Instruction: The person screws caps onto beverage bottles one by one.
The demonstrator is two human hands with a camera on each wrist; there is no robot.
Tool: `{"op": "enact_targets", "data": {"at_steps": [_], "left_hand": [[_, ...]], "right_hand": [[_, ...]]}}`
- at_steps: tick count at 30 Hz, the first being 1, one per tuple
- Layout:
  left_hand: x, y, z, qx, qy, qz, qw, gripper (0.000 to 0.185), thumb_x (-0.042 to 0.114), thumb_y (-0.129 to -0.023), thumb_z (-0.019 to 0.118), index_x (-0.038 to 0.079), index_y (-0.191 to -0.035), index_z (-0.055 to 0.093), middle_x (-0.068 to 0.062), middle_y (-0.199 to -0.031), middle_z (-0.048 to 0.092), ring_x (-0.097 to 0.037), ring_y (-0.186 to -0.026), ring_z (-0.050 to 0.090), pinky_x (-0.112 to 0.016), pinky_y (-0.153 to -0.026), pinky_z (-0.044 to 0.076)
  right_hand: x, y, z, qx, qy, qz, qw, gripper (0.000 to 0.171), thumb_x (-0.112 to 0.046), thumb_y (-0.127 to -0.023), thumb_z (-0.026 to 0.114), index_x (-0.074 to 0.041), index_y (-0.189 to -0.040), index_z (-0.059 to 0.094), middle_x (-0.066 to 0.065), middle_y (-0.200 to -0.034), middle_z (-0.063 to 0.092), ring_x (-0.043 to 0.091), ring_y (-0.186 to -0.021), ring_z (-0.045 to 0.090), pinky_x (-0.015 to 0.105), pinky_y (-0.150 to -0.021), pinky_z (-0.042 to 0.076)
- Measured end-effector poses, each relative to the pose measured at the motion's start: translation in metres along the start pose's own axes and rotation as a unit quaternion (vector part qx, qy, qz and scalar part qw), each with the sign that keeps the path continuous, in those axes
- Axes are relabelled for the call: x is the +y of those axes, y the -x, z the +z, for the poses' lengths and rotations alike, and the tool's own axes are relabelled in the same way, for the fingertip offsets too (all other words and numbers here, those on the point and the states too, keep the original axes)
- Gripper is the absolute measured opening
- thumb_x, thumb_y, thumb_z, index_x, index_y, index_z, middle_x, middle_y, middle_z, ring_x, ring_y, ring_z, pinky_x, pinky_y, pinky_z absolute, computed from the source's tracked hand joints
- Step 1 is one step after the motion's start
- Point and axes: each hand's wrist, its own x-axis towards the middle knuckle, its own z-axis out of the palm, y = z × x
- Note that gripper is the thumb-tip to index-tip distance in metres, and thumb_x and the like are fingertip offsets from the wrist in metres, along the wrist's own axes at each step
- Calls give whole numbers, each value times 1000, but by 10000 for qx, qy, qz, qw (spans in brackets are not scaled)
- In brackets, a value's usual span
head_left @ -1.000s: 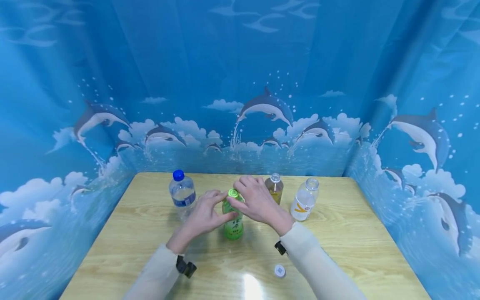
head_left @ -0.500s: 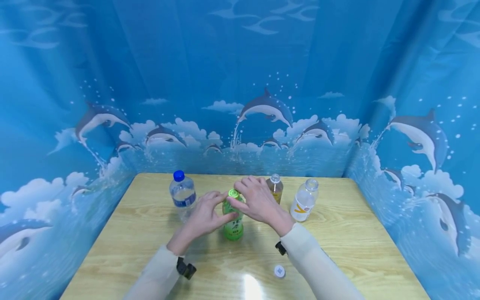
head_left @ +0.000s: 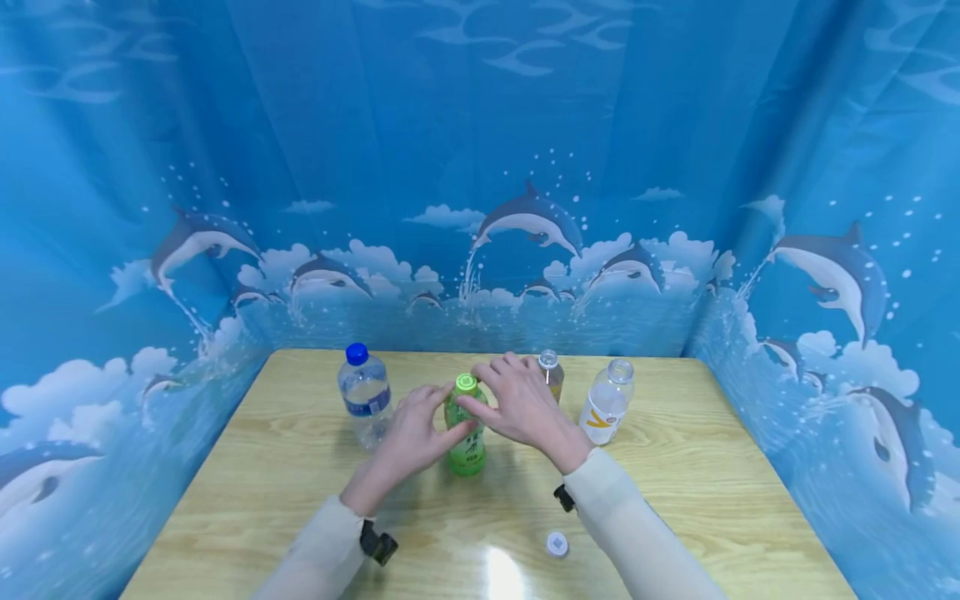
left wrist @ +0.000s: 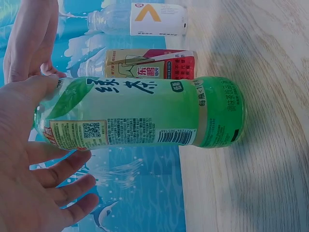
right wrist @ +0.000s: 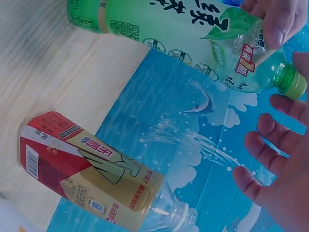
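Observation:
A green tea bottle stands upright on the table, its light green cap in place on the neck. My left hand grips the upper part of the bottle between thumb and index finger; the other fingers reach out behind it in the left wrist view. At the cap, my right hand pinches with thumb and index finger, while its remaining fingers spread loosely in the right wrist view. Just behind the right hand is a capless bottle with a red and yellow label, partly hidden in the head view.
A large clear bottle with a blue cap stands left of the left hand. On the right is a capless clear bottle with a white label. A loose white cap lies on the wooden table. Dolphin-print curtains surround the table.
The head view has shifted slightly. Both hands stay on the green tea bottle, with the right fingers showing only a very small shift at the cap.

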Motion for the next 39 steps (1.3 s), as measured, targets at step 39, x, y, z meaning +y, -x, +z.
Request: {"op": "enact_targets", "data": {"at_steps": [39], "left_hand": [[-8, -35, 23, 811, 379, -251, 9957, 83, 46, -94, 75, -1, -156, 45, -26, -139, 63, -41, -129, 60, -57, -112, 50]], "right_hand": [[42, 44, -18, 156, -59, 719, 9973, 19, -29, -104, 66, -13, -113, 72, 2, -103, 76, 20, -85, 70, 38, -69, 59]]}}
